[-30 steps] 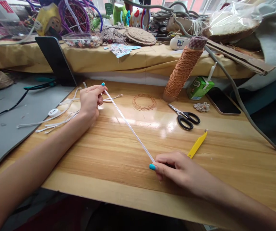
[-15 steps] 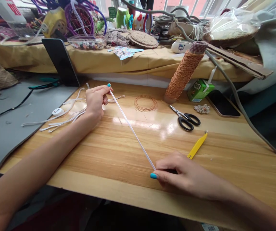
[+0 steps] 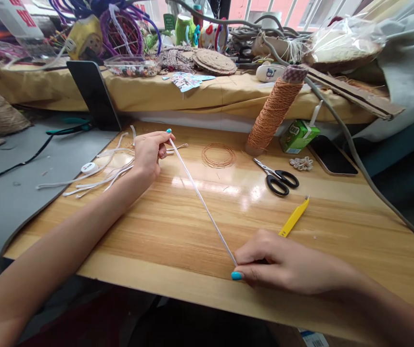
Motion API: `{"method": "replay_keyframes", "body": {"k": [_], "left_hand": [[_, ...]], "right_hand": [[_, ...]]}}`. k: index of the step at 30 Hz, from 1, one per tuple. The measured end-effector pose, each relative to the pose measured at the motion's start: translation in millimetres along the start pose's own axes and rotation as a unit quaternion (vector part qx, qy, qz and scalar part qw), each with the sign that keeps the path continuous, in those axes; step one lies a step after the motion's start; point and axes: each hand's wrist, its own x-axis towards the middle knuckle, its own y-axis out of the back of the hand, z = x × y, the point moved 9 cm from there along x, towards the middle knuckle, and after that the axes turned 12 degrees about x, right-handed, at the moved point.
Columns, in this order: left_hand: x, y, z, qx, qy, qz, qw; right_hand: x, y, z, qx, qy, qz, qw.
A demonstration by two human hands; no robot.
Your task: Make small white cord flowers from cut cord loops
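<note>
A thin white cord (image 3: 202, 198) runs taut on a slant between my two hands, above the wooden tabletop. My left hand (image 3: 152, 153) pinches its far end between thumb and finger. Near the table's front edge, my right hand (image 3: 275, 262) is closed on the near end, thumb pressed against the fingers. Beside and under my left hand lie several loose white cords (image 3: 109, 176), with a small round white tape measure or disc (image 3: 89, 168) among them. A yellow tool (image 3: 294, 217), perhaps tweezers, lies just behind my right hand, partly hidden by it.
Black-handled scissors (image 3: 277, 178) and a coil of thin brown cord (image 3: 218, 155) lie beyond the cord. At the back right stand a leaning spool of orange twine (image 3: 275, 113), a green drink carton (image 3: 299, 135) and a phone (image 3: 332, 155). A dark tablet (image 3: 93, 94) leans at the left.
Both hands have shifted slightly right and toward me, the cord still stretched between them. The view has moved a little; the things on the table lie as before.
</note>
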Motion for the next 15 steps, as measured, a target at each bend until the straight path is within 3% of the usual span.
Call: {"method": "replay_keyframes", "body": {"k": [7, 11, 15], "left_hand": [[-3, -5.9, -1, -0.046, 0.046, -0.033, 0.997], [-1, -6.2, -3, -0.031, 0.09, -0.082, 0.992], [-1, -11.5, -5, 0.066, 0.089, -0.16, 0.981]], "right_hand": [[-2, -4, -4, -0.002, -0.002, 0.006, 1.0], [-17, 24, 1, 0.006, -0.017, 0.087, 0.996], [-42, 56, 23, -0.037, -0.098, 0.117, 0.988]]}}
